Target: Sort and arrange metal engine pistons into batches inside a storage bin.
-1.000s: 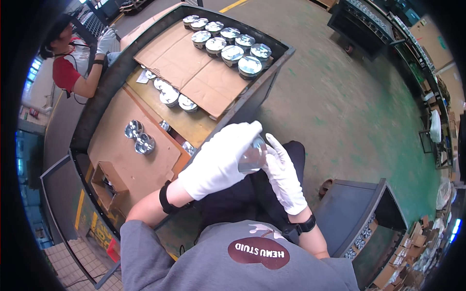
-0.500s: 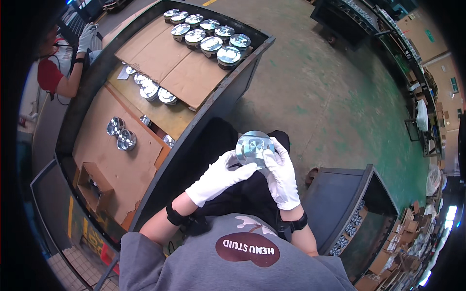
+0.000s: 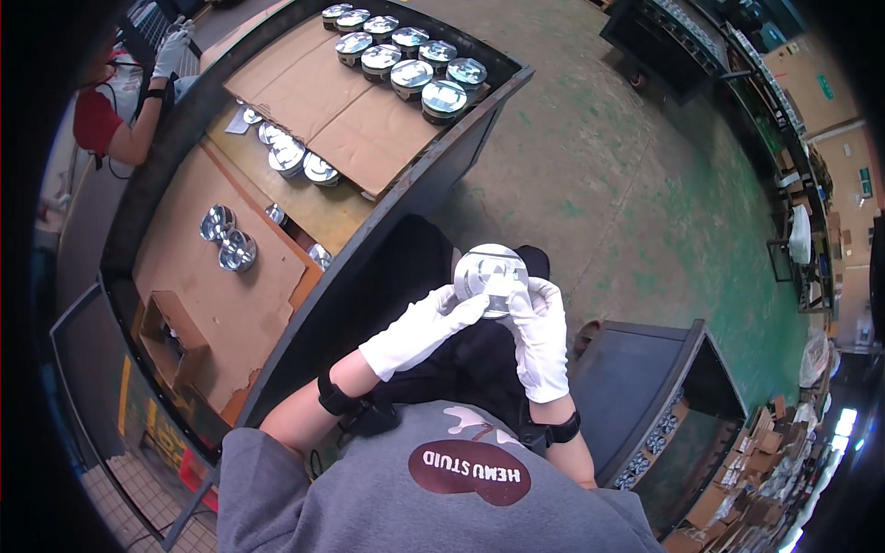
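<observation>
A shiny metal piston (image 3: pixel 489 269) is held up in front of my lap, its round machined crown facing me. My left hand (image 3: pixel 426 324), in a white glove, grips its lower left edge with the thumb across the face. On the right side my right hand (image 3: pixel 538 330), also gloved in white, closes on the rim, its thumb on the crown. The fingers behind the piston are hidden. In the black-rimmed cart (image 3: pixel 323 309) to my left, several pistons (image 3: pixel 412 76) stand in rows on a cardboard sheet (image 3: pixel 341 101). Two more pistons (image 3: pixel 237 251) lie on the nearer cardboard.
Below the raised sheet, several pistons (image 3: pixel 286 157) sit on a yellowish board. A small open cardboard box (image 3: pixel 173 339) stands in the cart's near corner. At right is a dark cabinet (image 3: pixel 636 387) with metal parts inside. A co-worker's gloved hand (image 3: pixel 171 53) shows far left.
The piston has tilted in my hands, so its crown catches the light differently. My left thumb sits further onto its face. The whole view has shifted slightly.
</observation>
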The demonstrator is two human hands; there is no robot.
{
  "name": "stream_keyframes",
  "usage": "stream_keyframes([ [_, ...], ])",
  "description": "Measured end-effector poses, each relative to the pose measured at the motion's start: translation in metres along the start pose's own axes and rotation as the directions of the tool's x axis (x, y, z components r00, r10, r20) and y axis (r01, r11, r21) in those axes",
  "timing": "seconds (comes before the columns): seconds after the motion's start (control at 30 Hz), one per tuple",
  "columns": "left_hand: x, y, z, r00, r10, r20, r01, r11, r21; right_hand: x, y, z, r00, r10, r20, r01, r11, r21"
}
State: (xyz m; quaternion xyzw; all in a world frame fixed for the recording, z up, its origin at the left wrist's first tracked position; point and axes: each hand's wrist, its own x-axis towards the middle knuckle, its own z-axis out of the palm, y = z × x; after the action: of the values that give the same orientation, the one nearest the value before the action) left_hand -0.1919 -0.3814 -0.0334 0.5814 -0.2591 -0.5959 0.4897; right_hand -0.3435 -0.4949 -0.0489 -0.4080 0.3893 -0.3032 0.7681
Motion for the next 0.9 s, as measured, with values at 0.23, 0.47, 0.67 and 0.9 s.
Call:
stream_keyframes([
  [0.23,0.003,-0.004,-0.003,1.0,0.028,0.014,-0.027,0.998,-0.06,0.001,-0.001,0.001,1.0,-0.004,-0.005,0.004,1.0,0.008],
  [0.47,0.004,0.007,-0.004,1.0,-0.001,0.003,0.001,0.991,-0.137,0.01,-0.022,-0.009,0.99,0.052,0.132,-0.03,0.986,-0.165],
  [0.67,0.007,0.023,-0.013,0.966,-0.186,0.181,0.217,0.961,-0.17,0.011,-0.035,-0.006,0.95,0.202,0.238,-0.105,0.926,-0.364],
  [0.9,0.016,-0.001,-0.013,0.966,-0.209,0.151,0.252,0.885,-0.391,0.028,-0.009,-0.027,0.976,0.091,0.197,-0.015,0.933,-0.359],
])
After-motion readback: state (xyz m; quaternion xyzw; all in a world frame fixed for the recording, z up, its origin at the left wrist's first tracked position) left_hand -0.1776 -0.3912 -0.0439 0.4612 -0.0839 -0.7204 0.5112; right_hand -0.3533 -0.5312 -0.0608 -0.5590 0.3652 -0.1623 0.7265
